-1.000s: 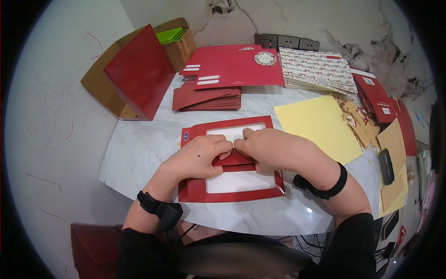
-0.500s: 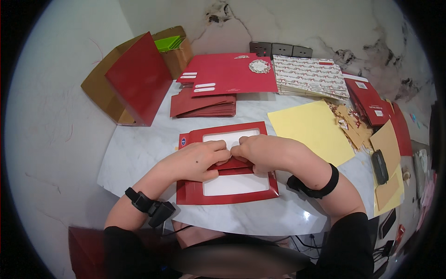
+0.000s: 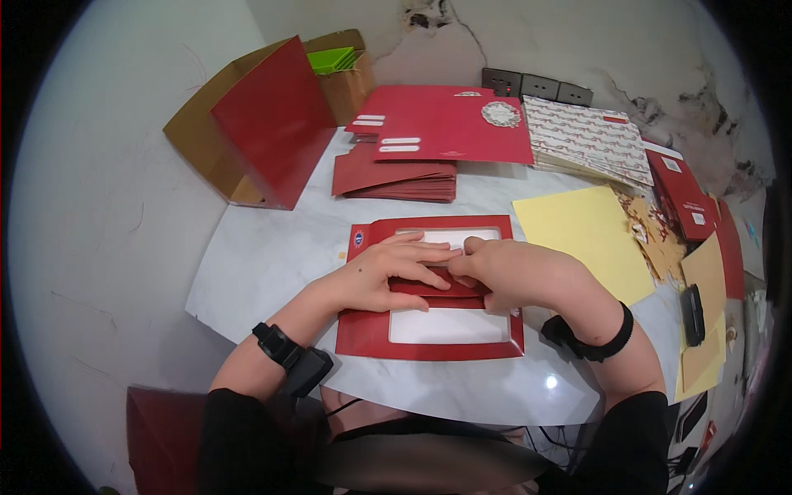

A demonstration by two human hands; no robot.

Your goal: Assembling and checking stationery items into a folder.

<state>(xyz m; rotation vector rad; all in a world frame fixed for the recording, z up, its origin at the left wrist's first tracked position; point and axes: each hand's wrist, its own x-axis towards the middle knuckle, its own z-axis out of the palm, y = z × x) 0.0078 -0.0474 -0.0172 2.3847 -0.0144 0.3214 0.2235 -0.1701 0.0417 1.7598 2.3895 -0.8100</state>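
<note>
A red card frame (image 3: 429,342) with two white windows lies flat on the bench (image 3: 264,256), directly under both hands. The left hand (image 3: 384,276) and right hand (image 3: 503,272) meet over its middle, fingers spread and pressing down on the red centre strip (image 3: 437,290), gripping nothing.

Left hand (image 3: 388,276), right hand (image 3: 503,272) – flat, fingers meeting.
</note>
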